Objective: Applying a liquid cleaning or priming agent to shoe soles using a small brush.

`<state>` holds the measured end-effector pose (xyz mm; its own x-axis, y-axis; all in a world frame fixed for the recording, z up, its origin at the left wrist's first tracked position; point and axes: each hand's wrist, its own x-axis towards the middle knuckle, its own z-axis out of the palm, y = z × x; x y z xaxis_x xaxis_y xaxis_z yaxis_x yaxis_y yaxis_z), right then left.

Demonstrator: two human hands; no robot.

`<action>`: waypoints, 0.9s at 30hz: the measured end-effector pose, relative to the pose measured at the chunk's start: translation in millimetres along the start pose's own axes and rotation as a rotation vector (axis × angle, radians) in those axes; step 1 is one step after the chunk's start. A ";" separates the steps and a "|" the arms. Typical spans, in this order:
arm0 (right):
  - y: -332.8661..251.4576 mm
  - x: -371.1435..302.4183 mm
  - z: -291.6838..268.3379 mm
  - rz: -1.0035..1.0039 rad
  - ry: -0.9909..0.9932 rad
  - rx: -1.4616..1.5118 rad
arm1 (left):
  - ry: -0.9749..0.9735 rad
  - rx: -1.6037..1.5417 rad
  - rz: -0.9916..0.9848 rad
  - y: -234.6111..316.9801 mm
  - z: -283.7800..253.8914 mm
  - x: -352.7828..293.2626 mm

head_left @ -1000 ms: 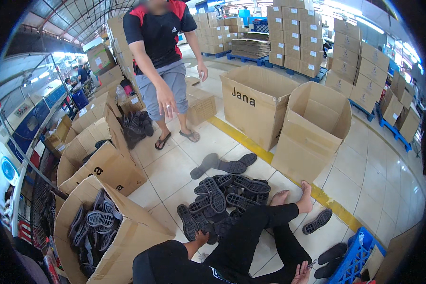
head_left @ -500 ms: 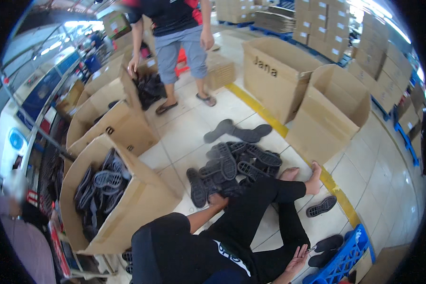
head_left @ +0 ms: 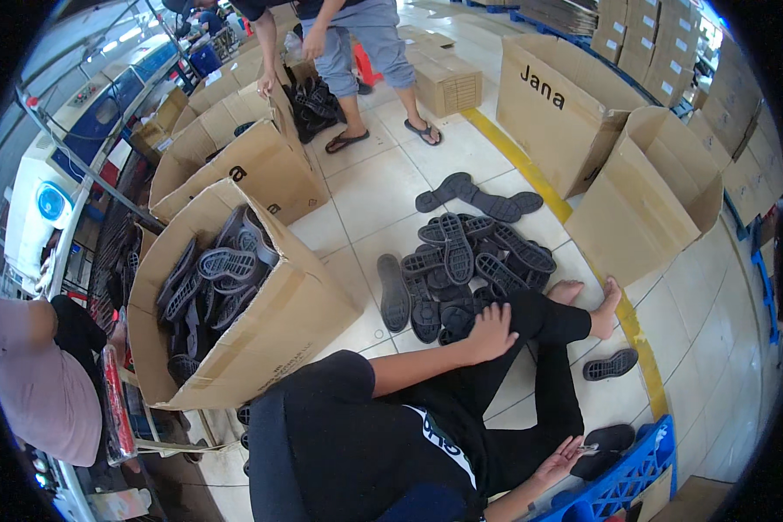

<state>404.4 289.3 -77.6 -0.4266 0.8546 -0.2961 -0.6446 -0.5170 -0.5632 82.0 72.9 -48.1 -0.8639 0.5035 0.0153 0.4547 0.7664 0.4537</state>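
Note:
My left hand (head_left: 493,335) lies over my bent knee, its fingers spread and holding nothing. Just beyond it is a heap of dark shoe soles (head_left: 458,250) on the tiles, treads mostly showing. One more sole (head_left: 394,293) lies at the heap's left side. Low at the right, my right hand (head_left: 558,461) is turned partly palm up near my other leg. A small metallic tool (head_left: 589,450) sticks out at its fingertips; its kind is too small to make out. Dark soles (head_left: 613,438) lie beside that hand, and a single sole (head_left: 612,364) rests near my bare feet.
A cardboard box (head_left: 300,317) full of soles stands at my left, with more boxes behind it. Two tall cartons (head_left: 544,113) stand beyond the yellow floor line. A blue plastic crate (head_left: 639,474) is at lower right. One co-worker (head_left: 357,52) stands ahead; another (head_left: 39,374) is at far left.
My left hand has come up from the edge of the sole heap onto my knee, empty. My right hand stays low with the small tool. The standing co-worker now leans toward the boxes.

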 end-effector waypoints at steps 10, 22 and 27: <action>-28.0 -122.1 -52.0 -0.289 0.385 -0.530 | 0.201 0.403 0.476 50.8 -17.9 16.3; -3.1 -346.7 -203.0 -0.251 1.125 -0.577 | -0.151 0.507 0.275 44.4 14.7 15.4; 46.9 -312.1 -230.0 -0.330 1.147 -0.463 | -0.140 0.490 0.284 43.4 18.5 19.2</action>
<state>653.3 9.7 -189.0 0.6487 0.6107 -0.4541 -0.2364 -0.4055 -0.8830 89.2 123.1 -44.6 -0.6716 0.7388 -0.0566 0.7405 0.6719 -0.0169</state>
